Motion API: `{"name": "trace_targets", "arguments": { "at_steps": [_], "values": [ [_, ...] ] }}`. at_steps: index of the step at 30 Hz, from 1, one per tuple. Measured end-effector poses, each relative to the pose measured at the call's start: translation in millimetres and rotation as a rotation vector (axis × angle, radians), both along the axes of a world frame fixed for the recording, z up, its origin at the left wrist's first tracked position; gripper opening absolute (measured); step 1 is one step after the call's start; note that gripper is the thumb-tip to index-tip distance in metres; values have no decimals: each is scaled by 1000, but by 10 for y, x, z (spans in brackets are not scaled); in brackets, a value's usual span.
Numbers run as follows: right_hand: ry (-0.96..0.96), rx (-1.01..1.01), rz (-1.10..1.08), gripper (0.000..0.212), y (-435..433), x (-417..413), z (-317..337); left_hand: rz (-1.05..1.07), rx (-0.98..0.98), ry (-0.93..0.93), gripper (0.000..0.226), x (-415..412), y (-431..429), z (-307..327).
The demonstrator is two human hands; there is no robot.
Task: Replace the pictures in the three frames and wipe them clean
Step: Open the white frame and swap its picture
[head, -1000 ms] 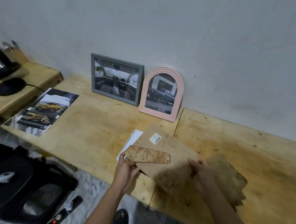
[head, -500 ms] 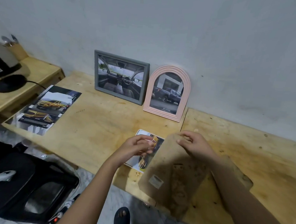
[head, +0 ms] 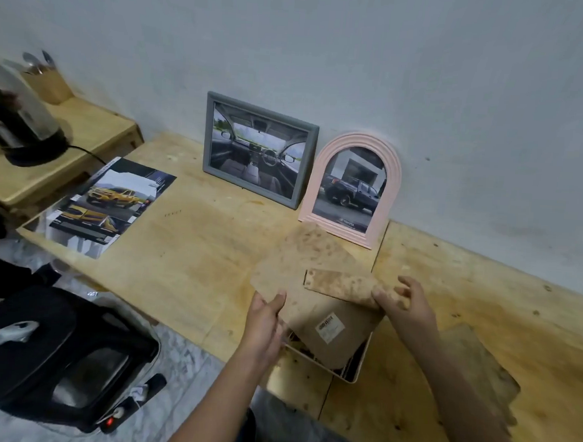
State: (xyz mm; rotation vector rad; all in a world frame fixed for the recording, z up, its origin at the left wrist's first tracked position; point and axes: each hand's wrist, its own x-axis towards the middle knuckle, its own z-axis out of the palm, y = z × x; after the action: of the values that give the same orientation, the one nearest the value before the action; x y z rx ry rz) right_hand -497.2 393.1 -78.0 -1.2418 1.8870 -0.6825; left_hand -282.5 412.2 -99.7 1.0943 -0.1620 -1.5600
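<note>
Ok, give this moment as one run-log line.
left hand pinches backing board edge | right hand grips stand leg | board over third frame, flat on table | grey frame, pink arched frame lean on wall

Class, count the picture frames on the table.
3: grey frame and pink arched frame lean against the wall; a pale frame lies flat, mostly hidden under the backing board.
</note>
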Motion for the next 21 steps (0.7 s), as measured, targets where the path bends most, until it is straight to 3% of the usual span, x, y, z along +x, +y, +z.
{"name": "trace_targets", "arguments": {
  "at_steps": [2, 3, 6, 13, 18, 21],
  "values": [
    [-301, 126, -145, 39, 106, 49, -156, 12, 109, -33, 37, -51, 100, -118],
    [-325, 135, -169, 29, 142, 68, -222, 12, 160, -41, 41, -80, 140, -182],
    [-349, 84, -196, 17, 195, 96, -339, 4, 247, -66, 29, -126, 239, -280],
    [-252, 71, -274, 36, 27, 103, -490, -97, 367, -196, 5, -106, 325, -339],
    [-110, 8, -284, 28, -150, 182, -522, -208, 413, -344, 14, -11, 204, -394],
    [-81, -8, -300, 26, -183, 212, -576, -370, 398, -534, 29, 92, 172, -396]
  ]
}}
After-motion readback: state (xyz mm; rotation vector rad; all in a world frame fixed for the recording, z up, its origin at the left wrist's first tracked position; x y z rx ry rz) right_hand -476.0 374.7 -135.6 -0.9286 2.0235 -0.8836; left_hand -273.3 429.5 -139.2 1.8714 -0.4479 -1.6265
